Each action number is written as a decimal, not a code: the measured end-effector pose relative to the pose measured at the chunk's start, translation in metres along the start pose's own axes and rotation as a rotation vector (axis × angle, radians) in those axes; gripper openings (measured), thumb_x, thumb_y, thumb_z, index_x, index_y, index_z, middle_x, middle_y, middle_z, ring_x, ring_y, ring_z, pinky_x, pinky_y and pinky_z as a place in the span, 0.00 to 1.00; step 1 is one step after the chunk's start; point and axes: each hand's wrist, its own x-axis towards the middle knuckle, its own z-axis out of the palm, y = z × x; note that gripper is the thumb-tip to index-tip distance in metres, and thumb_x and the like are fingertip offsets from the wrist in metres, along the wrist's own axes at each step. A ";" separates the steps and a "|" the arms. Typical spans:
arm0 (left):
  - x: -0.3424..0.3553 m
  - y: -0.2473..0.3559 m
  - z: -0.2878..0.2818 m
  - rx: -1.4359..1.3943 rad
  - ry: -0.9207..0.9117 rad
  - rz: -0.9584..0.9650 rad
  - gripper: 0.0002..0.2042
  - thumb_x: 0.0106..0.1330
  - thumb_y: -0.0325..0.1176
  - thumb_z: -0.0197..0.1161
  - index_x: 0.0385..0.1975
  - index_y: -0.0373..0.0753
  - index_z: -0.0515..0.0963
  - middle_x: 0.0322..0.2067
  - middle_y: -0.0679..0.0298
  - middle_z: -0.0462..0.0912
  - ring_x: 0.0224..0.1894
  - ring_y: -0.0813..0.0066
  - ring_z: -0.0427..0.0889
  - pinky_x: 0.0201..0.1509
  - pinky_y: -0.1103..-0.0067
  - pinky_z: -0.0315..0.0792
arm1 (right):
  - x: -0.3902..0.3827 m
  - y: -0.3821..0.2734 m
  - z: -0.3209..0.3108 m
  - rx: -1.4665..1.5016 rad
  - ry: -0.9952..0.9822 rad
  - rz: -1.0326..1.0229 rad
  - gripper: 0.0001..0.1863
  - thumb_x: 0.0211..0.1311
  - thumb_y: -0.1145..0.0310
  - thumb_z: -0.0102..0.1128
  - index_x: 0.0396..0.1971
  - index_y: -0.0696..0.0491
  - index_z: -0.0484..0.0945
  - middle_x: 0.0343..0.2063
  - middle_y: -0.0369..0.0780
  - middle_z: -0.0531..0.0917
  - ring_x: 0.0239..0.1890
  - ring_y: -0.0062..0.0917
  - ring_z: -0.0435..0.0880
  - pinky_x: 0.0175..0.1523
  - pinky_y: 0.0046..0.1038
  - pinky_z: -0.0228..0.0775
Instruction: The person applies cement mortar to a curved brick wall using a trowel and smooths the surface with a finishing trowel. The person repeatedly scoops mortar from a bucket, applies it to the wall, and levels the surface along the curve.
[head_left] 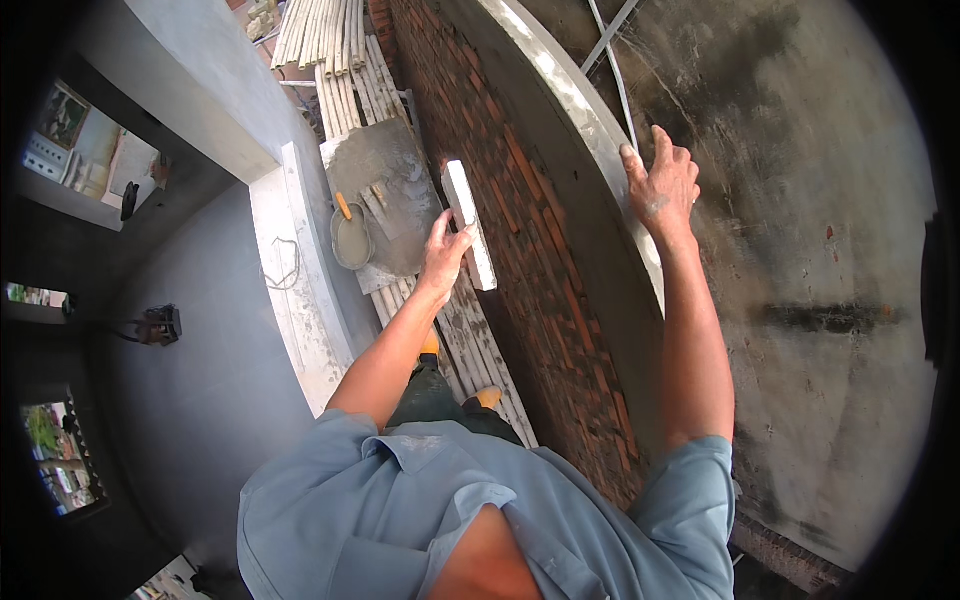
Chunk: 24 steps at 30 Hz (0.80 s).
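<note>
My left hand [445, 255] is closed around the back of a white plastering float [480, 258], a narrow rectangular block held on edge beside the brick wall [520, 210]. A gap seems to lie between the float and the bricks. My right hand [665, 190] is at the pale strip [590, 105] along the wall's top, thumb by its edge, with the index finger stretched out and the other fingers slightly bent. Below this strip runs a band of grey mortar [580, 190] over the bricks. The left fingers are partly hidden behind the float.
Left of the wall, a mortar-covered board [400, 165] lies on bamboo poles [465, 325]. An orange-handled scoop [351, 240] with grey mortar rests on it. My yellow shoes [488, 397] are on the poles. A white ledge [290, 290] drops to a lower floor [220, 300].
</note>
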 end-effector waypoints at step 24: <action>0.097 0.010 0.178 0.061 -0.148 0.321 0.55 0.65 0.49 0.76 0.82 0.31 0.46 0.61 0.49 0.80 0.62 0.65 0.79 0.64 0.68 0.74 | -0.139 0.126 -0.027 -0.143 -0.102 0.074 0.36 0.81 0.52 0.53 0.82 0.43 0.54 0.77 0.56 0.60 0.81 0.54 0.55 0.80 0.59 0.47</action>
